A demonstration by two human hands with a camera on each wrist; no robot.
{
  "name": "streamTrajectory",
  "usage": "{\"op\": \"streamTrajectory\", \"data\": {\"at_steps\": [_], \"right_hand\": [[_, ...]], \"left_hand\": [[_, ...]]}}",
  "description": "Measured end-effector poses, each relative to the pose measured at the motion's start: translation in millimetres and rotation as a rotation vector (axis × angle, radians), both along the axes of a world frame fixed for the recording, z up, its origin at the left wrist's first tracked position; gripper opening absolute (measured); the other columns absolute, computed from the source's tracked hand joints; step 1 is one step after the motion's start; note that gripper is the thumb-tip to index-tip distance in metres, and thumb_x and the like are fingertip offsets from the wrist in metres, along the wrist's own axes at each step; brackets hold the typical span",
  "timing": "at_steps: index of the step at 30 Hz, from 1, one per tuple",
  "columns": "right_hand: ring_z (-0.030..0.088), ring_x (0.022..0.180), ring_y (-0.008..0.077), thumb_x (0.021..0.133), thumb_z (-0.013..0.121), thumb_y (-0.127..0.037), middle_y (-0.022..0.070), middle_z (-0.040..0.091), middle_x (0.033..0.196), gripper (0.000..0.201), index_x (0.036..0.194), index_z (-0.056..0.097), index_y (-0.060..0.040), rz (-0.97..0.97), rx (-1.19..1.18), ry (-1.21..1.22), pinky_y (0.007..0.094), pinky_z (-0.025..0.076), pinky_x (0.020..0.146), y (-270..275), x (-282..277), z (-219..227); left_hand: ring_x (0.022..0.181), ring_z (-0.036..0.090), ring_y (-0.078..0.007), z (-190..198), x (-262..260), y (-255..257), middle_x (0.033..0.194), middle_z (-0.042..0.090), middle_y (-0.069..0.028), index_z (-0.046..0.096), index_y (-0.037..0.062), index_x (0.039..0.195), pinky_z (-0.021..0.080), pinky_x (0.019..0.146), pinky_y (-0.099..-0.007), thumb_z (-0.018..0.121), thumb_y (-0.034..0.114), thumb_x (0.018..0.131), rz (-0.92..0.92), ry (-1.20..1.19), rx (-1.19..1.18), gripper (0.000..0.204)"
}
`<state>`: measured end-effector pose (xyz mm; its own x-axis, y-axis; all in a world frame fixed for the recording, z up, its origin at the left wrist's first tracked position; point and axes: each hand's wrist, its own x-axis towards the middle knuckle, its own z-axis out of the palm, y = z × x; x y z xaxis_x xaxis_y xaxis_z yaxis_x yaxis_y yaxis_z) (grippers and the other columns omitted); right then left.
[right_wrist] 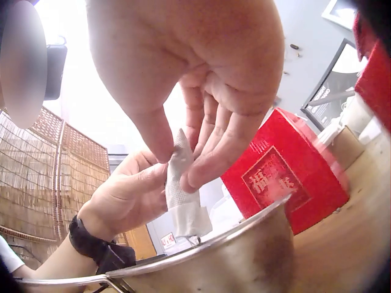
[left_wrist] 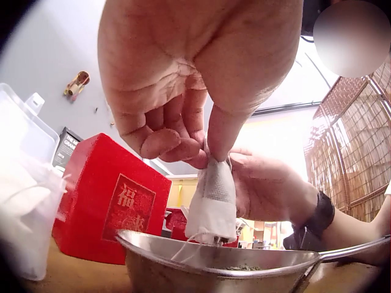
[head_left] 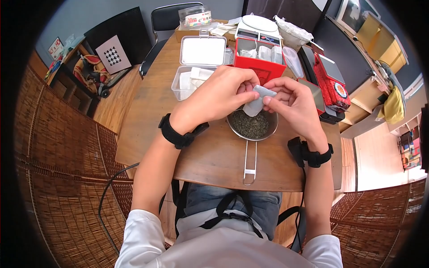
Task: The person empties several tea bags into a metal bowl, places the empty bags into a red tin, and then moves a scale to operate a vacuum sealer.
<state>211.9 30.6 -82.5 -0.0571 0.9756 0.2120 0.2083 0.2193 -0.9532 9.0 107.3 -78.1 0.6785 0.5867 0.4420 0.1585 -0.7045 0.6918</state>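
My left hand [head_left: 219, 91] and my right hand [head_left: 292, 105] pinch a small white tea bag [head_left: 253, 107] between thumbs and fingers, one at each side of its upper end. Below it stands a metal bowl with a long wire handle [head_left: 250, 172], holding dark dried leaves [head_left: 250, 125]. In the left wrist view the tea bag [left_wrist: 212, 210] hangs with its folded end down, close over the bowl's rim [left_wrist: 281, 255], and a thin string trails from it. The right wrist view shows the tea bag [right_wrist: 186, 201] edge-on, with some darker filling showing through.
Behind the hands is a red box [head_left: 263, 67] with several filled white bags inside. To its left, an open clear plastic box [head_left: 181, 94] contains white bags. A white kitchen scale [head_left: 258, 24] sits farther back. Red packaging [head_left: 330, 82] lies on the right.
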Motion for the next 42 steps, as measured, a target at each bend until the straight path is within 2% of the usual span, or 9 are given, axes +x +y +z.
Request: {"op": "streamTrajectory", "data": {"at_steps": [12, 14, 17, 21, 24, 26, 30, 32, 42], "right_hand": [[0.066, 0.076, 0.0060, 0.089, 0.072, -0.001, 0.0042, 0.070, 0.088, 0.016, 0.102, 0.066, 0.0044, -0.030, 0.052, -0.025, 0.0204, 0.054, 0.067, -0.9, 0.2, -4.5], [0.065, 0.074, 0.0047, 0.088, 0.073, -0.002, 0.0033, 0.070, 0.087, 0.015, 0.100, 0.067, 0.0038, -0.057, 0.109, -0.133, 0.0200, 0.053, 0.065, -0.6, 0.3, -6.2], [0.062, 0.072, 0.0031, 0.087, 0.074, -0.002, 0.0019, 0.070, 0.085, 0.014, 0.100, 0.068, 0.0029, -0.100, 0.088, -0.145, 0.0194, 0.051, 0.064, -3.5, 2.4, -3.8], [0.060, 0.069, 0.0027, 0.086, 0.074, -0.002, 0.0014, 0.069, 0.082, 0.016, 0.100, 0.068, 0.0024, -0.115, 0.128, -0.163, 0.0186, 0.050, 0.063, -5.7, 6.5, 0.0], [0.059, 0.068, 0.0030, 0.085, 0.074, -0.002, 0.0008, 0.067, 0.080, 0.016, 0.099, 0.068, 0.0020, -0.114, 0.188, -0.192, 0.0191, 0.049, 0.063, -6.2, 9.6, -0.7], [0.058, 0.068, 0.0028, 0.085, 0.074, -0.002, 0.0005, 0.066, 0.079, 0.014, 0.098, 0.068, 0.0017, -0.113, 0.177, -0.299, 0.0201, 0.049, 0.062, -6.8, 13.5, -1.2], [0.058, 0.067, 0.0039, 0.085, 0.073, -0.002, 0.0010, 0.066, 0.078, 0.012, 0.095, 0.068, 0.0012, -0.121, 0.209, -0.264, 0.0215, 0.048, 0.061, -8.1, 9.8, 1.0], [0.057, 0.065, 0.0055, 0.084, 0.072, -0.001, 0.0019, 0.066, 0.078, 0.010, 0.093, 0.068, 0.0006, -0.108, 0.226, -0.338, 0.0222, 0.048, 0.060, -8.5, 10.0, 1.3], [0.056, 0.063, 0.0080, 0.083, 0.071, 0.000, 0.0036, 0.064, 0.078, 0.012, 0.094, 0.067, 0.0020, -0.117, 0.273, -0.373, 0.0243, 0.047, 0.059, -9.6, 8.3, 2.3]], "left_hand": [[0.066, 0.054, -0.0116, 1.9, 1.1, -2.8, 0.072, 0.059, -0.0055, 0.065, -0.0023, 0.094, 0.044, 0.059, -0.0277, 0.071, 0.009, 0.087, -0.061, -0.033, 0.035, 0.015], [0.067, 0.055, -0.0106, -1.6, 2.9, -0.4, 0.074, 0.060, -0.0047, 0.066, -0.0012, 0.095, 0.044, 0.059, -0.0271, 0.070, 0.009, 0.088, -0.047, -0.063, 0.079, 0.013], [0.069, 0.056, -0.0105, -2.0, 5.6, -3.6, 0.076, 0.061, -0.0047, 0.066, -0.0010, 0.096, 0.045, 0.060, -0.0267, 0.069, 0.009, 0.088, -0.044, -0.068, -0.034, 0.013], [0.070, 0.056, -0.0105, -3.4, 9.3, -4.7, 0.077, 0.062, -0.0049, 0.066, -0.0012, 0.095, 0.046, 0.060, -0.0266, 0.069, 0.009, 0.089, -0.049, -0.100, 0.036, 0.012], [0.070, 0.056, -0.0102, -7.7, 12.5, -5.6, 0.077, 0.061, -0.0045, 0.066, -0.0009, 0.096, 0.046, 0.061, -0.0265, 0.069, 0.009, 0.089, -0.061, -0.110, 0.058, 0.012], [0.069, 0.055, -0.0101, -5.8, 14.1, -9.2, 0.077, 0.061, -0.0041, 0.066, -0.0006, 0.097, 0.045, 0.060, -0.0263, 0.069, 0.008, 0.089, -0.051, -0.127, 0.008, 0.011], [0.068, 0.055, -0.0103, -6.7, 13.8, -6.4, 0.076, 0.061, -0.0037, 0.066, -0.0006, 0.097, 0.045, 0.060, -0.0261, 0.068, 0.008, 0.089, -0.033, -0.101, 0.050, 0.011], [0.067, 0.054, -0.0111, -7.6, 15.2, -7.5, 0.076, 0.061, -0.0042, 0.067, -0.0006, 0.096, 0.044, 0.059, -0.0267, 0.068, 0.008, 0.089, -0.050, -0.153, 0.057, 0.011], [0.069, 0.056, -0.0140, -9.9, 14.6, -4.7, 0.079, 0.063, -0.0063, 0.068, -0.0005, 0.094, 0.044, 0.061, -0.0290, 0.069, 0.009, 0.088, -0.059, -0.107, 0.101, 0.011]]}}
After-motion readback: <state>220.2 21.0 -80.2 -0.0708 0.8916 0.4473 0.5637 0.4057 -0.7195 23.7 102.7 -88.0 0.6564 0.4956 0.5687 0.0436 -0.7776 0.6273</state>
